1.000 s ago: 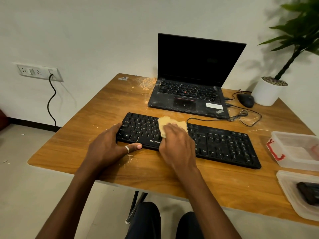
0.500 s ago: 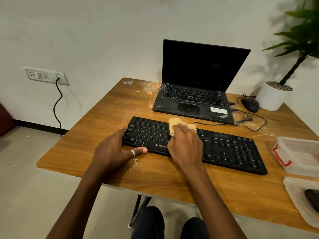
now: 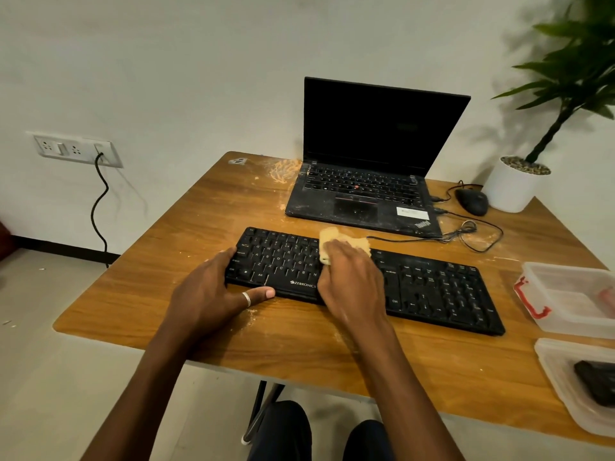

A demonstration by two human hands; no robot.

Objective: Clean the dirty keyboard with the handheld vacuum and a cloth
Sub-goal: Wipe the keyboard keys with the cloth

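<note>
We note, at lower right, a clear tub [image 3: 549, 364] containing a dark object we cannot identify, set on the wooden table [image 3: 299, 354]. At mid-frame, the left hand [image 3: 213, 294] grips the left front corner of the black keyboard [image 3: 439, 291], with the ringed thumb along the front edge and the fingers at the left end. The right hand [image 3: 349, 281], fingers bent, presses a yellow cloth [image 3: 352, 242] onto the keys near the centre. The keyboard lies across the table's middle. Beyond it stands a dusty open laptop [image 3: 359, 201], screen dark. A black mouse [image 3: 472, 201] and a white plant pot [image 3: 512, 191] are at upper right.
</note>
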